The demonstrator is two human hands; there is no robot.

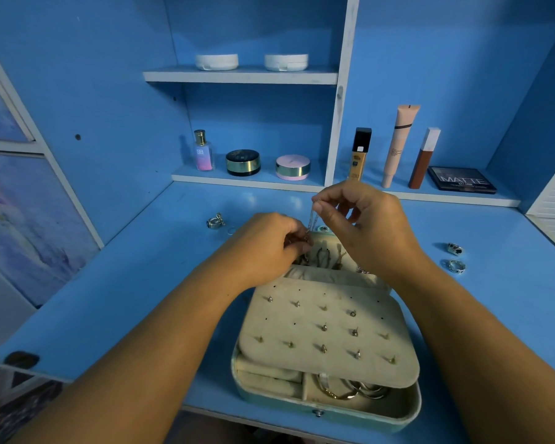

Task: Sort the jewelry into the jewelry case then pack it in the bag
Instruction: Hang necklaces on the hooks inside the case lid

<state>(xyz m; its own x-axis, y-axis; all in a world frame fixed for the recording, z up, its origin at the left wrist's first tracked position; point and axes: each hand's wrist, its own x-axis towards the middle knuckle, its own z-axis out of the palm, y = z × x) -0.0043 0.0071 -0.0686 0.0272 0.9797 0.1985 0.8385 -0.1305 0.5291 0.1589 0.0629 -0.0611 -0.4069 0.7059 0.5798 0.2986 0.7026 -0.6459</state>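
Observation:
An open teal jewelry case (330,408) with a beige lining lies on the blue desk in front of me. Its earring panel (327,331) carries several studs, and bangles (350,390) lie in the compartment below it. A thin silver necklace chain (312,219) hangs between my hands over the case's lid hooks. My right hand (359,225) pinches the chain's top end. My left hand (269,245) pinches its lower end by the hooks. Loose rings lie at the left (216,221) and at the right (455,249), (457,266).
Cosmetics stand on the back shelf: a perfume bottle (202,150), two round compacts (243,162), tubes (398,145) and a dark palette (462,180). Two white containers (217,61) sit on the upper shelf. A patterned bag (10,398) shows at the lower left, below the desk edge.

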